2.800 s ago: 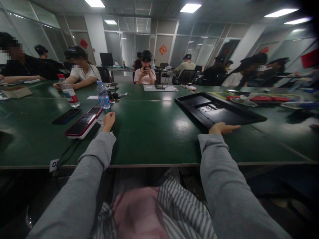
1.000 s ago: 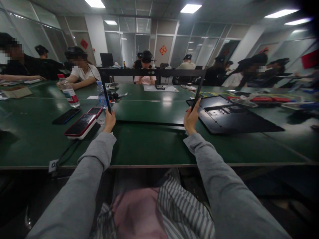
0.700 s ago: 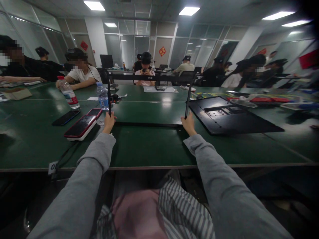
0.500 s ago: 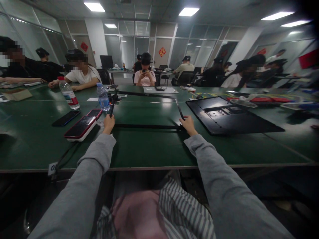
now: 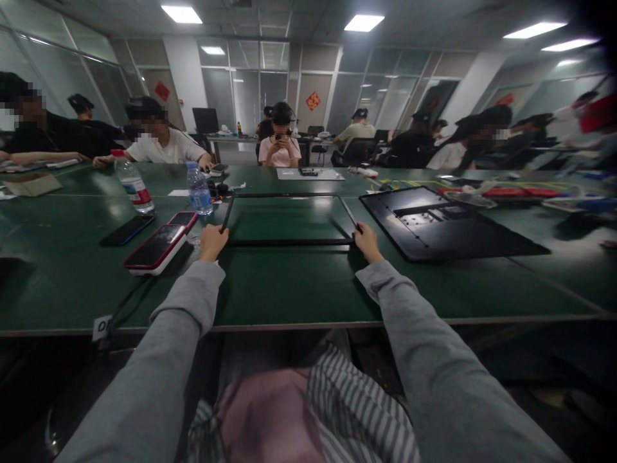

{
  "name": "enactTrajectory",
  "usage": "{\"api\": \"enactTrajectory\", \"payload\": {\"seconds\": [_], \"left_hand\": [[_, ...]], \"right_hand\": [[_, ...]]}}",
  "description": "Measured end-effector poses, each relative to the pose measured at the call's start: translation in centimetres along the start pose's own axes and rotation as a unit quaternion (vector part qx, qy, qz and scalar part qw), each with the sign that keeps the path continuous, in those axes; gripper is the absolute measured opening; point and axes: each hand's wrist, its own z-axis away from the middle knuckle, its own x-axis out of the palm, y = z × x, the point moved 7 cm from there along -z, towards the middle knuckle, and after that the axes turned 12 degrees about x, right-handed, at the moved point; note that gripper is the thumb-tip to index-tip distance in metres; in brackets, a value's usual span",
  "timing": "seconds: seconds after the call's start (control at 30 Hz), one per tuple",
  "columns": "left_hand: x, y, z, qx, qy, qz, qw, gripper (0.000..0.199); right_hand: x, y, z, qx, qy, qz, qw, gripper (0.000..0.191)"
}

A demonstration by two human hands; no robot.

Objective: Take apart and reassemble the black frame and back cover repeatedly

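A thin black rectangular frame (image 5: 291,243), like a monitor bezel, lies level at or just over the green table (image 5: 284,283); whether it touches all round I cannot tell. My left hand (image 5: 213,242) is closed on its left side near the front corner. Gripping the opposite side is my right hand (image 5: 367,242), fingers wrapped round the bar near the front right corner. Right of the frame rests a large black panel (image 5: 434,225), its inner face with brackets and screws upward.
Left of the frame are two water bottles (image 5: 199,190), a dark phone (image 5: 127,230) and a red-edged device (image 5: 157,247) with a cable. Wires and red items (image 5: 523,193) lie at the far right. Several people sit around, one facing me (image 5: 280,145).
The frame's far side has come down from a tilt, so it is now level. My left hand shifted slightly right with it. A person opposite on the left moved an arm toward the table items.
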Motion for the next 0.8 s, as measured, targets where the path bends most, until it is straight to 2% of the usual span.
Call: {"api": "enactTrajectory", "payload": {"seconds": [0.1, 0.3, 0.47, 0.57, 0.63, 0.7, 0.8], "left_hand": [[0.4, -0.1, 0.1, 0.003, -0.013, -0.014, 1.0, 0.045], [0.4, -0.1, 0.4, 0.002, 0.016, 0.027, 0.999, 0.04], [0.3, 0.3, 0.5, 0.008, 0.005, 0.021, 1.0, 0.038], [0.1, 0.7, 0.5, 0.02, 0.027, 0.033, 0.999, 0.044], [0.0, 1.3, 0.5, 0.042, 0.046, 0.045, 0.997, 0.053], [0.0, 2.4, 0.3, 0.089, 0.04, 0.067, 0.993, 0.06], [0.4, 4.6, 0.5, 0.186, -0.035, 0.117, 0.975, 0.063]], "right_hand": [[-0.2, 0.3, 0.4, 0.039, -0.003, 0.022, 0.999, 0.051], [0.0, 0.2, 0.8, 0.048, -0.027, 0.082, 0.995, 0.052], [-0.2, 0.1, 0.9, 0.052, -0.026, 0.063, 0.996, 0.054], [-0.2, -0.3, 0.9, 0.049, -0.018, 0.069, 0.996, 0.058], [-0.5, -0.7, 0.8, 0.038, 0.002, 0.086, 0.996, 0.062], [-1.1, -1.0, 0.8, 0.028, 0.024, 0.107, 0.994, 0.066], [-2.6, -1.5, 1.2, 0.015, 0.069, 0.124, 0.99, 0.07]]}}
